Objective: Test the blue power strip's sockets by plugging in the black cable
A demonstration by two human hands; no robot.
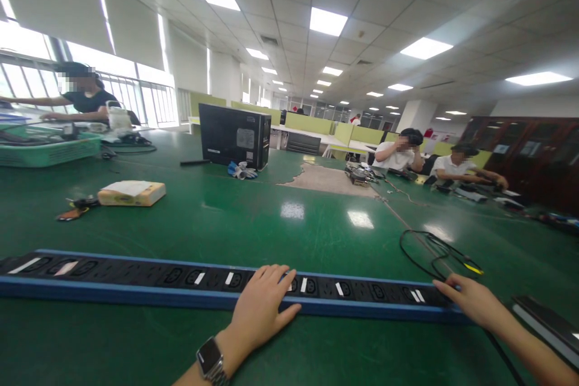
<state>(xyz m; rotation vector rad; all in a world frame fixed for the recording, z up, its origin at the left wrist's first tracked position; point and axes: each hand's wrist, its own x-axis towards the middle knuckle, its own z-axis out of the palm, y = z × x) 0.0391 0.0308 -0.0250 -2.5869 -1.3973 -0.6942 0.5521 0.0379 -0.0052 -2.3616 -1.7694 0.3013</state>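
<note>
Two hands rest on one long power strip [136,280], a black socket bar with blue edges that lies flat on the green counter [271,217]. Its long axis runs left to right across my view, square to both forearms. My left hand [265,301], with a wristwatch [209,359] on its wrist, lies palm down across the bar a little right of its middle. The fingers are straight and close together, the thumb lies along the near blue edge, and nothing is pinched. My right hand [473,303] reaches in from the right, palm down, with its fingers laid flat over the bar's right end and closed around nothing. It is the nearer hand to that end and to the looped black cable [434,253] just behind it. Most of the strip stretches away to the left of both hands, well out of reach of either. Small white labels [199,278] sit between the sockets, but any writing on them is too small to read. The print on the tissue box [131,193] further back and the sticker on the black computer tower [233,136] cannot be read either. A dark flat device [547,319] lies near my right forearm, and I cannot make out any brand on it.
</note>
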